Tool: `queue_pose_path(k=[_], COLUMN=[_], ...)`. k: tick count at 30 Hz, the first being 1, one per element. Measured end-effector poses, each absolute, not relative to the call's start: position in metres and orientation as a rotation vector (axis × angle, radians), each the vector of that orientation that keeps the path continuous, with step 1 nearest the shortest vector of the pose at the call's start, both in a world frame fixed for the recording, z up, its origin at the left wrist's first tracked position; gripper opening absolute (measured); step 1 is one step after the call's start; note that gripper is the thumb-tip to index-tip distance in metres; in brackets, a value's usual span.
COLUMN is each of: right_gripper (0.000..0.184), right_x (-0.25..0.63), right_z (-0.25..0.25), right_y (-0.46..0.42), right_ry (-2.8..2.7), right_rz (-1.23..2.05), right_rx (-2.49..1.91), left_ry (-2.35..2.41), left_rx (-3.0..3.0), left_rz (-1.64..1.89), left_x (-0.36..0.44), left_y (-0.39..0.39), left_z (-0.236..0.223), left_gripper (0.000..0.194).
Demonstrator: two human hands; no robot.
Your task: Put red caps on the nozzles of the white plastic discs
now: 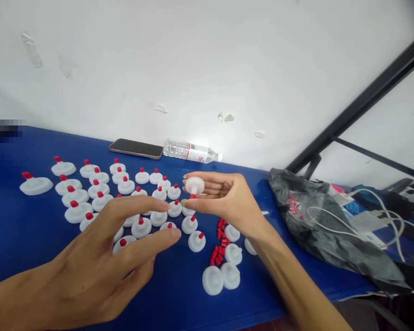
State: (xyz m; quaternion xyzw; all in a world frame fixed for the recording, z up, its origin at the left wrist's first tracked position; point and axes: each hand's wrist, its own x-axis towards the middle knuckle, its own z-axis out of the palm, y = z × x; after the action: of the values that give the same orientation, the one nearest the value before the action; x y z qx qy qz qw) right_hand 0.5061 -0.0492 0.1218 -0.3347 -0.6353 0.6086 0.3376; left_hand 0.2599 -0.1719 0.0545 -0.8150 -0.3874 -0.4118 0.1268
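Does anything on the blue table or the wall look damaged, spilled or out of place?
On the white painted wall, several rough, irregular patches look like damage or tape remains. The clear, cylindrical plastic bottle lies on its side instead of standing, though no spill shows.

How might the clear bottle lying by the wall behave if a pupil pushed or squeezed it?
The bottle would probably roll, being round and on its side, though the wall close behind should limit that on the far side. Its ribbed, clear plastic looks thin, so it might dent. I cannot tell how full or heavy it is.
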Motion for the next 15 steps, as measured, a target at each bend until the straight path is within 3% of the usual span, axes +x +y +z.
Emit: queue_pose_path(k=[3,8,15], right_gripper=[0.060,0.050,0.027], right_x=[0.505,0.505,0.507], right_z=[0.120,0.107,0.100], right_y=[-0.049,-0.044,-0.038], right_ry=[-1.756,-1.880,-2.105], right_rz=[1.600,1.064,0.632], right_rx=[-0.901,-0.989,-1.114], left_ry=[-1.124,-1.123,-1.109], left_rx=[-2.393,-2.408,-2.407], left_rz=[-1.208,-1.234,-1.240], left_x=[0.262,0.263,0.265], left_y=[-0.171,-0.170,-0.171], left_z=[0.055,0.057,0.057], left_gripper=[0.051,0.048,0.048])
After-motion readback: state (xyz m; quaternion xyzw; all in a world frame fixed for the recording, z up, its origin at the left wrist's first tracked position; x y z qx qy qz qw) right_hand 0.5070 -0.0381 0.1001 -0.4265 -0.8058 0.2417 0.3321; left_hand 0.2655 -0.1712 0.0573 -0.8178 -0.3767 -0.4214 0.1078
